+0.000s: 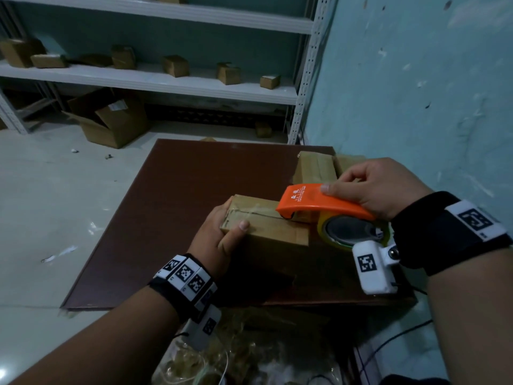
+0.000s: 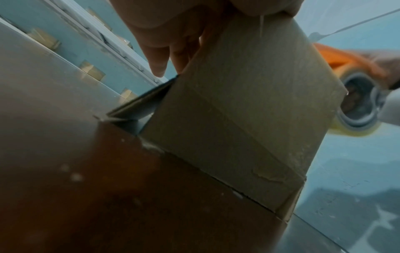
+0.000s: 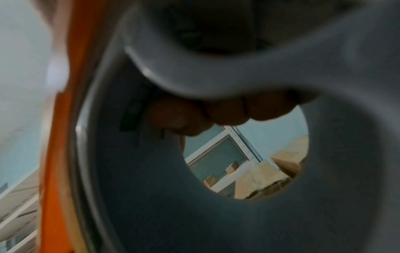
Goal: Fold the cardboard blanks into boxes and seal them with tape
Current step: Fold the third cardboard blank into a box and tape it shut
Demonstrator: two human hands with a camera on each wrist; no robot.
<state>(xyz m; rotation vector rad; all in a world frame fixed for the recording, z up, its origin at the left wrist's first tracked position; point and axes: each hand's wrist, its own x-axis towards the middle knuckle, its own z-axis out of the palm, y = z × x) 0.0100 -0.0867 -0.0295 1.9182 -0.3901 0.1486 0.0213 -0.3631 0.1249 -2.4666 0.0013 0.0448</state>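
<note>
While pale grey floor (image 1: 55, 195) and a rough teal wall (image 1: 416, 93) fill most of the head view, a white metal shelving unit (image 1: 155, 79) stands at the back with small brown cardboard boxes scattered along its middle shelf. Below it an open cardboard carton (image 1: 111, 120) sits tilted on the floor. Nearer the person lies a dark reddish-brown desk (image 1: 172, 204), flat, smooth and square-cornered. On its right half rests the cardboard box (image 1: 272, 240), a plain brown rectangular block with matt corrugated walls; a strip of clear glossy tape runs along the seam of its top flaps. Behind it, at the desk's far right corner against the wall, stand two more taped boxes (image 1: 316, 166), touching each other. An orange tape dispenser (image 1: 319, 202) with a curved plastic hood and a grey hub holding a yellowish clear tape roll (image 1: 330, 237) has its front end pressed on the box top. The right hand (image 1: 374, 187) grips the dispenser from above, fingers curled around it and thumb lying along the hood. The left hand (image 1: 219, 234) clasps the box's left end, thumb on the near top edge and fingers wrapped over the far side. Crumpled clear tape scraps (image 1: 236, 354) lie heaped below the desk's near edge.
</note>
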